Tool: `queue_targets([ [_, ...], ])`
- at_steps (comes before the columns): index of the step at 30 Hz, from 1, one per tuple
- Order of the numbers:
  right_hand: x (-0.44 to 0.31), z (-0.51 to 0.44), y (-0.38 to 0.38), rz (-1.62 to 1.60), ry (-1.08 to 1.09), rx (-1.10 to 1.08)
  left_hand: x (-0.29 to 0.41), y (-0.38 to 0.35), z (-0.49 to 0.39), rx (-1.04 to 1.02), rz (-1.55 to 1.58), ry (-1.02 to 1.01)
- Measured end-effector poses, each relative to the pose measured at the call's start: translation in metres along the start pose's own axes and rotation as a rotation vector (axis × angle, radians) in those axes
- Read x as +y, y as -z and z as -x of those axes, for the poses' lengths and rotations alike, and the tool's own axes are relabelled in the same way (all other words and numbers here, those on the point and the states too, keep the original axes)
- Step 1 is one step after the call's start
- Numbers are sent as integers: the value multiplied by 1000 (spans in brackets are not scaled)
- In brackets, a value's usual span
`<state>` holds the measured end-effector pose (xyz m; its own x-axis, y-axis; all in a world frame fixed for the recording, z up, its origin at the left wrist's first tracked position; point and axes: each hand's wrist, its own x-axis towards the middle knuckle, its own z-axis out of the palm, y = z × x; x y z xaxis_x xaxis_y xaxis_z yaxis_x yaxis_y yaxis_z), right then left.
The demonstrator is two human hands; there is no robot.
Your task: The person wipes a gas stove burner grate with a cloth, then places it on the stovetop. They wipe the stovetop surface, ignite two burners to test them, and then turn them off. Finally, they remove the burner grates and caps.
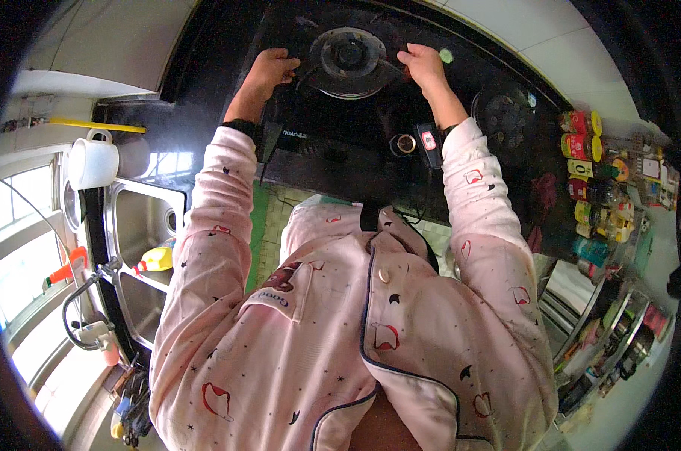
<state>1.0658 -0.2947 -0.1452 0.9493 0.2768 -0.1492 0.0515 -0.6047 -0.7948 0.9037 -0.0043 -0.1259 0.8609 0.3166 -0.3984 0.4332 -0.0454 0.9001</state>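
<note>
On the black glass gas hob, a round metal burner (pixel 350 53) lies between my two hands. My left hand (pixel 274 66) has its fingers curled at the left side of the dark pan support (pixel 311 76). On the right, my right hand (pixel 424 63) pinches the end of a curved arm of that support, thumb and forefinger together. The parts of the support inside both hands are hidden. A small pale green piece (pixel 446 55) lies just beyond my right hand. Nearer to me are a round control knob (pixel 403 145) and a dark object with a red and white label (pixel 429 141).
A second burner (pixel 504 121) is at the right, with jars (pixel 580 146) and bottles beyond it. At the left stand a white jug (pixel 94 160) and a steel sink (pixel 143 217) holding a yellow bottle (pixel 158 259). A dark red cloth (pixel 543 194) lies near my right sleeve.
</note>
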Motion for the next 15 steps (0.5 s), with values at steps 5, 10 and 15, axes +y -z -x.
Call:
queue_targets([
  [5, 4, 1, -1, -52, -24, 40, -2, -5, -20, -29, 60, 1],
  [10, 1, 11, -2, -256, -176, 16, 4, -8, -33, -36, 44, -24],
  [15, 6, 20, -8, -252, -173, 17, 2, -5, -39, -49, -1, -35],
])
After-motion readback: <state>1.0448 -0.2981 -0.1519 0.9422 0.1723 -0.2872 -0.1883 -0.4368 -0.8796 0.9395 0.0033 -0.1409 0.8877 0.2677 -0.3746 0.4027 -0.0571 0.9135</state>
